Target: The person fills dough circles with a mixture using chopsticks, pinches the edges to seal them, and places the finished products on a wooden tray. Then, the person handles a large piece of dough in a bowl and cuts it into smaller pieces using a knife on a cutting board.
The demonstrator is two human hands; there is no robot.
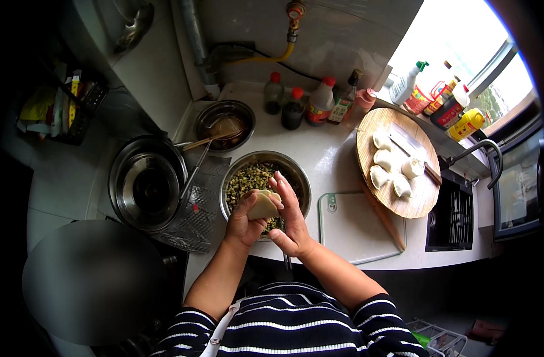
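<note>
Above a metal bowl (308,196) of chopped green and yellow filling (248,179), my left hand (241,224) pinches a folded dough wrapper (263,207), pale and half-moon shaped. My right hand (292,219) is beside it, fingers stretched upward and thumb apart, close to the wrapper's right edge. Whether its fingers touch the dough I cannot tell. A metal handle (288,262) sticks out over the bowl's near side, partly hidden by my right hand. To the right, several white dumplings (386,159) rest on a round wooden board (423,199).
A knife (407,143) lies beside the dumplings. Under the board are a rolling pin (386,223) and a cutting board (349,232). On the left stand stacked metal basins (120,184) and a bowl with chopsticks (248,113). Bottles (292,113) line the back; a sink (453,217) is at right.
</note>
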